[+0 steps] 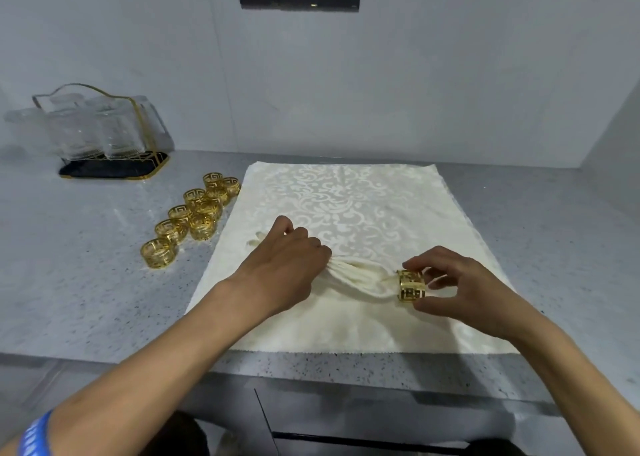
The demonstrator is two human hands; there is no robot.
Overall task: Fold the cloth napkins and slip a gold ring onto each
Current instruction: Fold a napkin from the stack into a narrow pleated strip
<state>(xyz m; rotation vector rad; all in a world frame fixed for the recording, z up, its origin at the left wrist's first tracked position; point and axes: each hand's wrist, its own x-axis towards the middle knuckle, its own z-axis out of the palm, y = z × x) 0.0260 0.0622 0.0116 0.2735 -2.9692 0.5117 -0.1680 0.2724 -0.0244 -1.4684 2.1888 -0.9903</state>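
Between our hands the gathered napkin (356, 279) lies left-to-right, left hand (284, 268) gripping its bunch, right hand (457, 282) pinching the gold ring (411, 285) at its right tip.

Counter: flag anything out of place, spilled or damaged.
Nothing stands out. The spare rings sit in a loose cluster left of the flat napkin. The left hand holds the gathered napkin while the right hand pinches a gold ring at its end.

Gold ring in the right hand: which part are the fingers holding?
The right hand pinches the gold ring by its outer band, thumb below, fingers on top.
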